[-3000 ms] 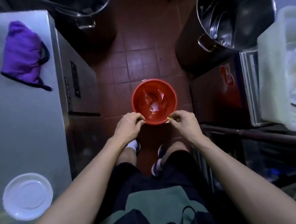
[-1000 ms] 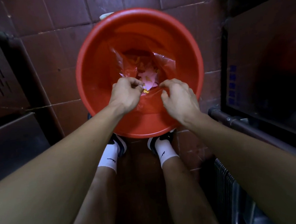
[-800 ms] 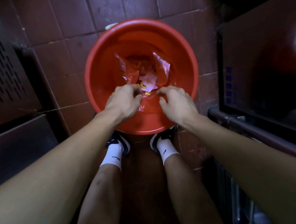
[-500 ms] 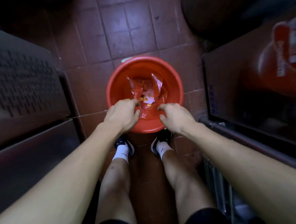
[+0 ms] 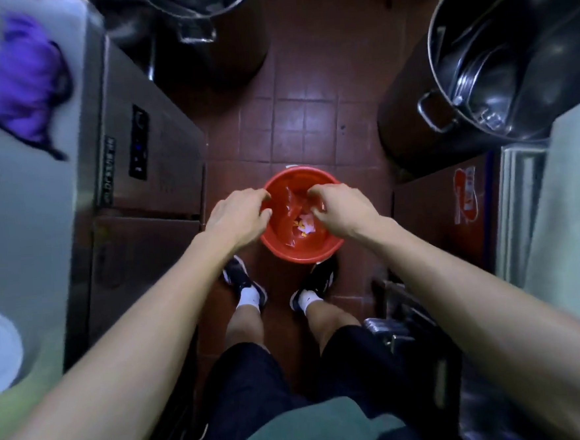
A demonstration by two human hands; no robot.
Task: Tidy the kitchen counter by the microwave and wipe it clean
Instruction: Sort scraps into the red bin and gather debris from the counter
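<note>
The view has pulled back, hands spread wider. Red bucket point(image 5: 302, 250) sits between left hand point(image 5: 238, 216) at nine o'clock and right hand point(image 5: 341, 211) at three. Both have curled fingers; any grip is unclear.

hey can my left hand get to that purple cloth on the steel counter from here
Probably yes. The left hand is over the red bucket, apparently holding nothing, and nothing blocks the way to the purple cloth on the counter.

- A round red bucket point(image 5: 302, 250) stands upright on the tiled floor, just ahead of the person's feet.
- A thin red plastic bag point(image 5: 289, 207) lines it, crumpled and slumped inward, its mouth open.
- Small orange and white scraps point(image 5: 303, 224) lie at the bag's bottom.
</note>
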